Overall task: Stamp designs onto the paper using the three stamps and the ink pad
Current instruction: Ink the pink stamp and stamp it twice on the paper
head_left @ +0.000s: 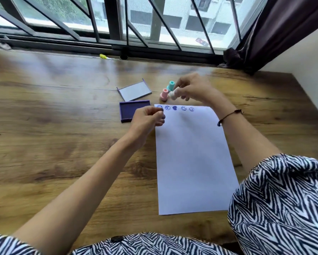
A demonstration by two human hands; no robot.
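Note:
A white paper (191, 159) lies on the wooden table, with several blue stamped marks (174, 108) in a row along its far edge. My right hand (195, 89) holds a white stamp (172, 94) tilted just above that edge. A pink stamp (164, 94) and a teal stamp (171, 85) stand upright behind the paper, left of my right hand. The open purple ink pad (131, 112) lies left of the paper. My left hand (147, 118) hovers over the paper's far left corner beside the pad, fingers curled with blue-stained tips, nothing visible in them.
The ink pad's lid (135, 91) lies open-side up behind the pad. A small yellow object (103, 56) sits by the window frame at the table's far edge. A dark curtain (265, 39) hangs at the far right. The wooden table (53, 116) extends wide to the left.

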